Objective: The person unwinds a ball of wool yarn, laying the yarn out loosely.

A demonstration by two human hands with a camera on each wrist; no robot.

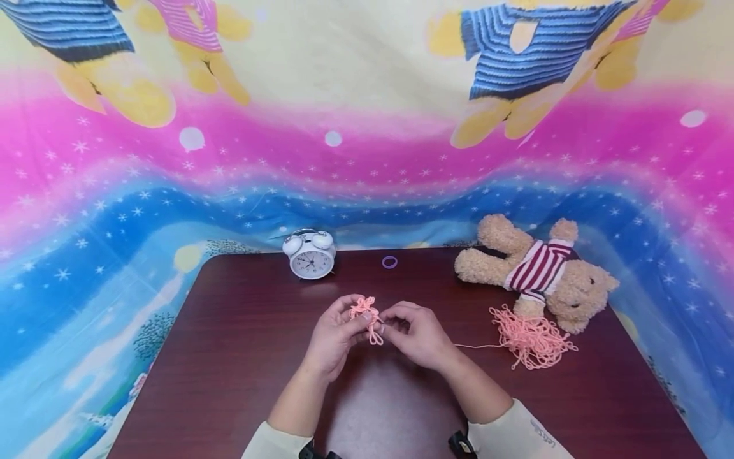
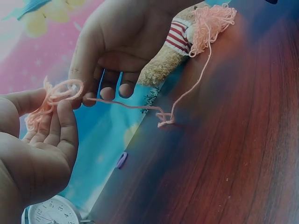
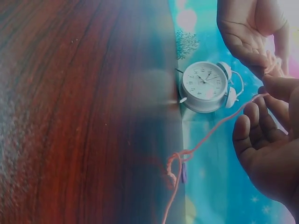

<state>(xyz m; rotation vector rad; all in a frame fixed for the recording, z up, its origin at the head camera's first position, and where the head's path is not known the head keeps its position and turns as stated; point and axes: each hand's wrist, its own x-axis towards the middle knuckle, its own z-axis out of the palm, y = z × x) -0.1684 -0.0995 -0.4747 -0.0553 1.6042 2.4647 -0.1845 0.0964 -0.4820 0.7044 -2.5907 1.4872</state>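
Observation:
My left hand pinches a small looped bunch of pink yarn between thumb and fingers, with loops sticking out above and below. Close beside it, my right hand pinches the yarn at the bunch's edge with thumb and forefinger; its other fingers are loosely bent. From the right fingertips a single yarn strand hangs down, with a small tangle partway along it. That strand runs on to a loose heap of pink yarn at the right of the table.
A teddy bear in a striped shirt lies on its side by the yarn heap, one paw on it. At the back of the dark table stand a white alarm clock and, lying flat, a purple ring. A printed cloth hangs behind.

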